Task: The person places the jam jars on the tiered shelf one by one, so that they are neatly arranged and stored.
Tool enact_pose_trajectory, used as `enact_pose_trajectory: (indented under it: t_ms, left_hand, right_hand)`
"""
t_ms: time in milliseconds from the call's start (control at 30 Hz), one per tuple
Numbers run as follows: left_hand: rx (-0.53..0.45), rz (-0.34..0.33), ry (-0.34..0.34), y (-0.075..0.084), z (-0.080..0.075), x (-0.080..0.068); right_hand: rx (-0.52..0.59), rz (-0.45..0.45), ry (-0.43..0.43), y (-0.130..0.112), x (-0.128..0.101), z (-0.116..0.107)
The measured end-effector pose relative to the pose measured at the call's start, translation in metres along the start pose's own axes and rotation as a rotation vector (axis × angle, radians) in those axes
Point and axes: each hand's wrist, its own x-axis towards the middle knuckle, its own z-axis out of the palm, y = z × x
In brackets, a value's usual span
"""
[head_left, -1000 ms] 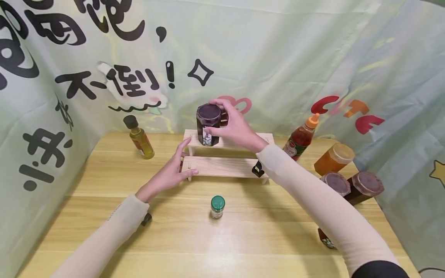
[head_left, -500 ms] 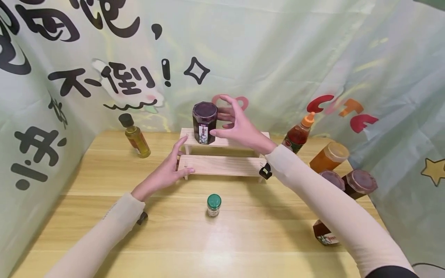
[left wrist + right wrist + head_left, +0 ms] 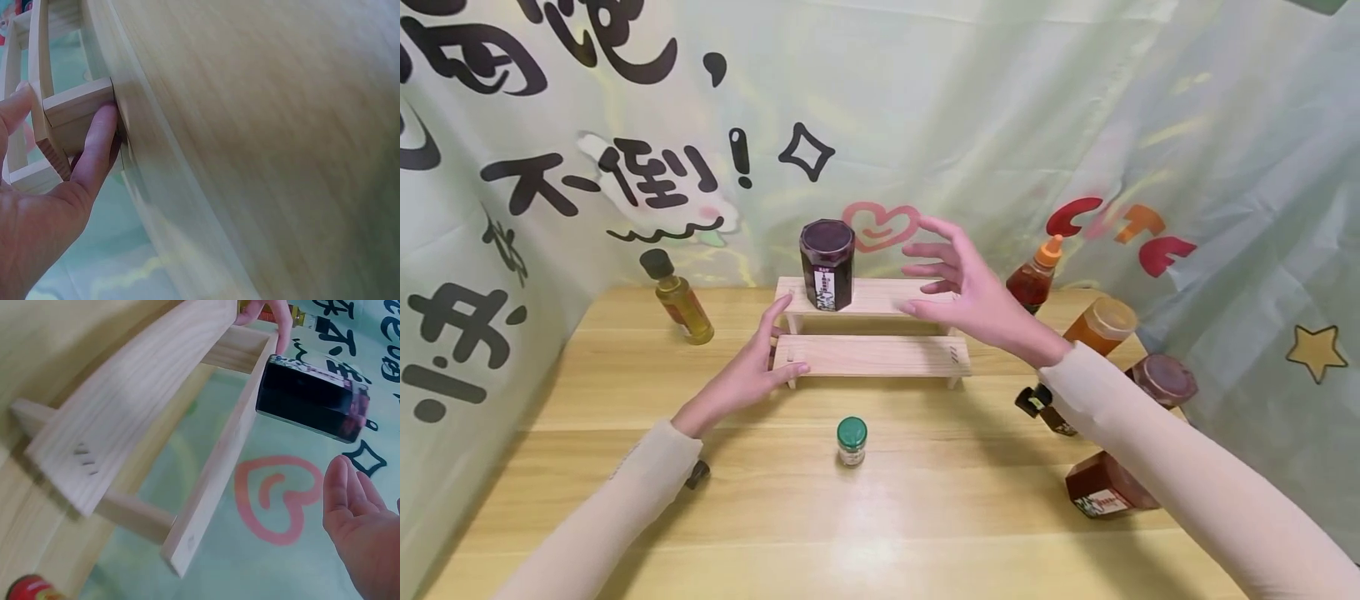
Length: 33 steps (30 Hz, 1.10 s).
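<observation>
Dark jam jar: upright on upper tier of wooden step shelf, left end. Right hand: fingers spread wide, empty, right of jar, apart from it. Left hand: fingers straight, touching shelf's near-left corner. Green-lidded jar: on table, nearer

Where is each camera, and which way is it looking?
Head: worn on the head, looking forward and down at the table; both sleeved arms, the left hand and right hand show.
Left wrist: on the left wrist, close to the wooden rack; the left hand's fingers press its end.
Right wrist: on the right wrist, looking along the rack at the dark jar; open fingers show.
Shared: rack and jar appear in the head and right wrist views.
</observation>
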Motion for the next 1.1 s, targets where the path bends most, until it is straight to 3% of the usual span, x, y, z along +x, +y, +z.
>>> enact_pose_trajectory:
  t_ms: [600,900,1100]
  left_hand:
    - [-0.007,0.0,-0.009,0.001,-0.001,0.0]
    - [0.0,0.001,-0.012,0.002,0.001,0.002]
    - [0.003,0.004,-0.012,0.0,0.0,0.002]
  right_hand:
    - [-0.172,0.016,0.119,-0.016,-0.125,-0.062]
    - [-0.005,-0.026,0.213,-0.012,-0.188,-0.08]
    - [-0.012,-0.02,0.266,-0.001,-0.228,-0.087]
